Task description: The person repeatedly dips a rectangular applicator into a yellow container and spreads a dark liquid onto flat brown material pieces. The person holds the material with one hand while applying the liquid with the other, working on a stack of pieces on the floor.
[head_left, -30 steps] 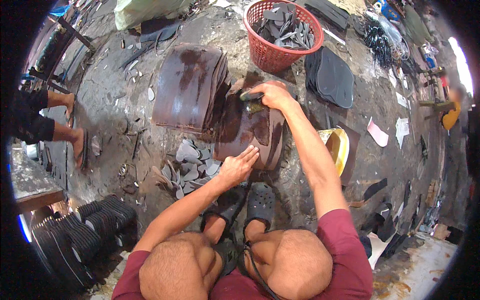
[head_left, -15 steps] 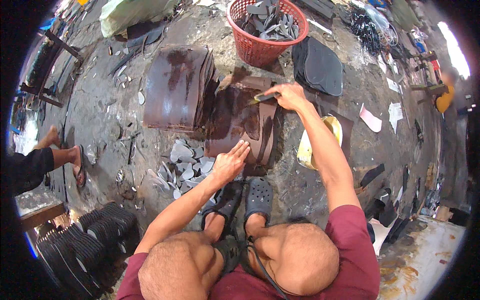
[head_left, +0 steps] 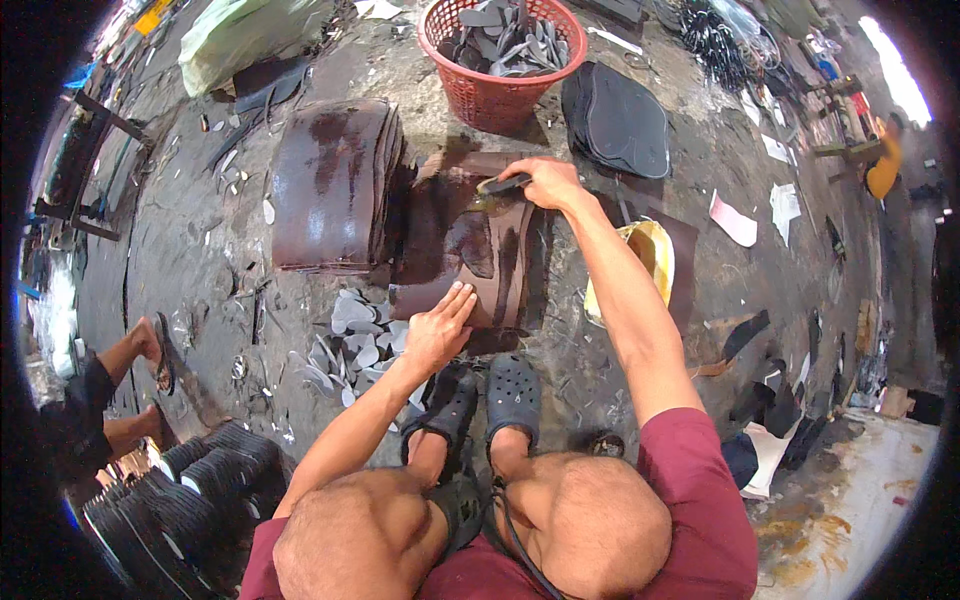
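My right hand (head_left: 553,183) is closed around a small dark-handled brush (head_left: 500,184) held at the far right part of a brown sheet (head_left: 420,278). Dark, shiny wet patches streak that sheet, which lies on the ground before my feet. On its near edge my left hand (head_left: 440,328) rests flat, fingers stretched out. A thick stack of similar brown sheets (head_left: 330,190) stands just left of it. Beneath my right forearm, partly hidden, is a yellow-and-white tub (head_left: 652,248).
Loose grey cut pieces (head_left: 352,345) are heaped left of my shoes. A red basket (head_left: 490,102) of similar pieces stands beyond the sheet, with dark rounded sheets (head_left: 618,120) to its right. Black soles (head_left: 200,500) are stacked at lower left, near another person's legs (head_left: 130,360).
The view has shifted, so the scene sits slightly further left. My right hand has changed the brush's angle on the sheet. My left hand still presses the near edge.
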Demonstrator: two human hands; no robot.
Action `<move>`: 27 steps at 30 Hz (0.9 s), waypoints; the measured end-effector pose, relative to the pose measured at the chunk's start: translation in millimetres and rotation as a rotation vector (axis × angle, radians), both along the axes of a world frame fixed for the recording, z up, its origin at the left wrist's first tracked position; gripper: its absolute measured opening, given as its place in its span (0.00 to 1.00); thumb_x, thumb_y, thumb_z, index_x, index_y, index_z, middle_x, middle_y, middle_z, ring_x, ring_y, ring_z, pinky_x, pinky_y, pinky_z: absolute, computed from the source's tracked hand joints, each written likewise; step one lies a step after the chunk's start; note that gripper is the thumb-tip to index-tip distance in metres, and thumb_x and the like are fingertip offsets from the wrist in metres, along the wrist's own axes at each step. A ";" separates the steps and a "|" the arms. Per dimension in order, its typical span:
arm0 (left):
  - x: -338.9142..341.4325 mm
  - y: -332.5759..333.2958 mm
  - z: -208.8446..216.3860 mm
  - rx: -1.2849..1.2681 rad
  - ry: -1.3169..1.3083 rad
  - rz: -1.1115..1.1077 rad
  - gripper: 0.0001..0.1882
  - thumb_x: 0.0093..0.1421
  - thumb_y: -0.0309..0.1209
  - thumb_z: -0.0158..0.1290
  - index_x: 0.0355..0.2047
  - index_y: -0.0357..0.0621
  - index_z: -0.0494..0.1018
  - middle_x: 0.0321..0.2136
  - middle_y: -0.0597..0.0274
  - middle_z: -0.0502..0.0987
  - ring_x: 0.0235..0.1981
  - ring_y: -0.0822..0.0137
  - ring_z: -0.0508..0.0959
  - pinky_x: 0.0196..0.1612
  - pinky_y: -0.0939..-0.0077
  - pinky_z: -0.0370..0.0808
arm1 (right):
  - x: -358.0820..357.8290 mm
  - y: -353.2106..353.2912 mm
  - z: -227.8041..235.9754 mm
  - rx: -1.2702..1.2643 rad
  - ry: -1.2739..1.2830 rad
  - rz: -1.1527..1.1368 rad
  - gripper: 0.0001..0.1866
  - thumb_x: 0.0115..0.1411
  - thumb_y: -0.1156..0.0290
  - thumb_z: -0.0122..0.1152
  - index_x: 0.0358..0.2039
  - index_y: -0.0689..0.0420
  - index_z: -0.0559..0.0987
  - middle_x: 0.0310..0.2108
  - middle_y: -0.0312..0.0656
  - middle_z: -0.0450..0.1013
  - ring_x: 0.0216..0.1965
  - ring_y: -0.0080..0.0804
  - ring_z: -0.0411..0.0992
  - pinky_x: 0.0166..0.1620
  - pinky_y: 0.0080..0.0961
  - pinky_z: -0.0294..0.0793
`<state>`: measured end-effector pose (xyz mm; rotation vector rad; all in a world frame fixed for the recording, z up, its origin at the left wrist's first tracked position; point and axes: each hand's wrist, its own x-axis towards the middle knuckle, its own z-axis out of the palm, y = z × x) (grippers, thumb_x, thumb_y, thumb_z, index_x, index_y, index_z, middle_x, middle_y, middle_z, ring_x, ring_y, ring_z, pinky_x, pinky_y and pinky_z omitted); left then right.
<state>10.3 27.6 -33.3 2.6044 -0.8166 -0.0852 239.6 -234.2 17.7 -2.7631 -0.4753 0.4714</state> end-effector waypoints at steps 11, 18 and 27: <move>16.7 -7.7 1.4 -0.003 -0.043 -0.023 0.33 0.51 0.30 0.61 0.60 0.41 0.70 0.64 0.57 0.69 0.66 0.61 0.68 0.49 0.68 0.81 | -106.1 -4.1 19.1 0.047 0.001 -0.193 0.23 0.58 0.63 0.59 0.56 0.42 0.77 0.43 0.51 0.80 0.47 0.53 0.78 0.49 0.50 0.76; 43.2 -1.4 7.7 -0.002 0.055 -0.036 0.35 0.53 0.28 0.58 0.63 0.38 0.65 0.67 0.54 0.64 0.69 0.59 0.64 0.51 0.63 0.80 | -65.6 -1.6 6.4 0.051 -0.189 -0.292 0.26 0.60 0.59 0.59 0.60 0.43 0.71 0.43 0.55 0.79 0.45 0.59 0.77 0.48 0.55 0.75; 19.4 0.6 6.6 -0.126 -0.066 -0.002 0.33 0.55 0.26 0.57 0.63 0.44 0.66 0.65 0.55 0.67 0.66 0.59 0.68 0.47 0.64 0.82 | -73.4 6.7 1.2 0.046 -0.065 0.001 0.25 0.55 0.68 0.60 0.53 0.31 0.79 0.42 0.43 0.82 0.42 0.49 0.80 0.44 0.48 0.79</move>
